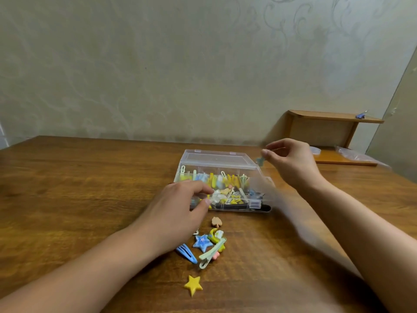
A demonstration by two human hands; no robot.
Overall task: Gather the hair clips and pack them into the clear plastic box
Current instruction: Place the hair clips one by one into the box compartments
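The clear plastic box (216, 158) stands open at the table's middle, its compartments holding several yellow, blue and white clips. My left hand (176, 208) rests over the box's front left corner, thumb and fingers pinching a pale clip there. My right hand (291, 161) hovers above the box's right rear corner, pinching a small teal clip (259, 161). Loose clips lie in front of the box: a tan one (216, 222), a blue star (202, 243), a yellow moon clip (214, 236), a pale green bar clip (212, 253), a blue snap clip (186, 253) and a yellow star (193, 285).
The brown wooden table (79, 188) runs back to a patterned wall. A small wooden shelf (325, 129) stands at the back right with a blue clip (361, 115) on top. Clear plastic bags (352, 153) lie on its lower board.
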